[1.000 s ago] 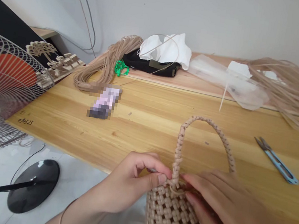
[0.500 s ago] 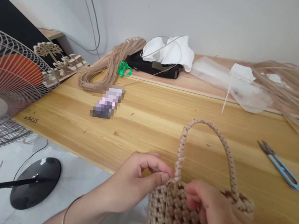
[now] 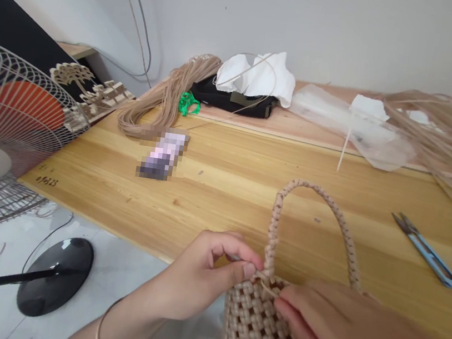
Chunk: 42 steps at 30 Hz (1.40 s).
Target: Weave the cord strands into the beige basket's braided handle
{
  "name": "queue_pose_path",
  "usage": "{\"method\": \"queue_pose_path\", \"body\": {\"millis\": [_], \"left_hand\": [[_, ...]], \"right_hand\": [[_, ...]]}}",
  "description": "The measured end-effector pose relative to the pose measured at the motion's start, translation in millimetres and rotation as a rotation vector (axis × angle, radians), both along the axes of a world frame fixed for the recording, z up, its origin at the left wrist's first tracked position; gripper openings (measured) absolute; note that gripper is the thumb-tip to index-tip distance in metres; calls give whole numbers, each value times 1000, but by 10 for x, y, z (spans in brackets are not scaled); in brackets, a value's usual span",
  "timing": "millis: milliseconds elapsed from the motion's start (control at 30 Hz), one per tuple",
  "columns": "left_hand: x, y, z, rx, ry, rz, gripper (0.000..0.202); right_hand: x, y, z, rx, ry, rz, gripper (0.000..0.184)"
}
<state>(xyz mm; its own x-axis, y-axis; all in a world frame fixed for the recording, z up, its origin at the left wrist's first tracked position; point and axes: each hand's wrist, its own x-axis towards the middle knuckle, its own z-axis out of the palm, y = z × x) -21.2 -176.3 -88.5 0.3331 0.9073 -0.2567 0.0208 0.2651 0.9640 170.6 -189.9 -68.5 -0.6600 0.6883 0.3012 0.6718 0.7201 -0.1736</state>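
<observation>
Both hands sit at the rim of the woven basket (image 3: pixel 256 331), which rests against the near edge of the bench (image 3: pixel 220 213). Since a moment ago my right hand (image 3: pixel 338 325) has moved up to lie flat across the rim, fingers together, while my left hand (image 3: pixel 198 278) pinches a thin strand (image 3: pixel 265 279) at the base of the handle (image 3: pixel 273 227).

Craft workroom: wooden bench (image 3: pixel 220 208), coiled tan cord (image 3: pixel 150 108), standing fan (image 3: pixel 8 105).
</observation>
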Motion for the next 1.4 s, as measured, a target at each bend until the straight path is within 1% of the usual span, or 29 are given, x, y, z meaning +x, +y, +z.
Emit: {"method": "queue_pose_path", "body": {"millis": [67, 133, 200, 267, 333, 433, 533, 633, 800, 933, 1033, 1167, 1300, 1400], "left_hand": [[-10, -3, 4, -1, -7, -20, 9], [-17, -9, 14, 0, -8, -36, 10], [-21, -15, 24, -3, -1, -39, 10], [-23, -20, 32, -14, 12, -36, 10], [-23, -23, 37, -20, 16, -38, 10], [-24, -24, 40, -13, 7, -50, 10], [-27, -22, 39, -6, -10, -62, 11], [-28, -15, 32, -1, -15, -68, 11], [-28, 5, 17, 7, -34, -79, 10], [-37, 19, 0, -25, -73, -86, 10], [-39, 23, -25, -42, -107, -79, 9], [-32, 25, -52, -43, -139, -71, 9], [-32, 29, -63, -54, -177, -58, 8], [-31, 31, -72, -76, -207, -39, 8]], "right_hand": [[89, 78, 35, -113, 24, 25, 44], [146, 142, 81, -232, 33, 34, 39], [169, 193, 125, -316, 25, 32, 34], [167, 236, 155, -331, 10, 57, 33], [155, 271, 163, -301, -4, 100, 36], [142, 305, 128, -310, -11, 125, 40], [137, 332, 80, -391, 41, 84, 34], [116, 382, 79, -504, 56, 72, 28], [67, 473, 142, -550, 7, 115, 23], [52, 493, 153, -600, 54, 130, 24], [45, 489, 155, -677, 128, 91, 25], [11, 500, 184, -798, 222, -21, 29], [-41, 541, 201, -971, 218, -42, 22], [-51, 557, 163, -1022, 193, -88, 19]]}}
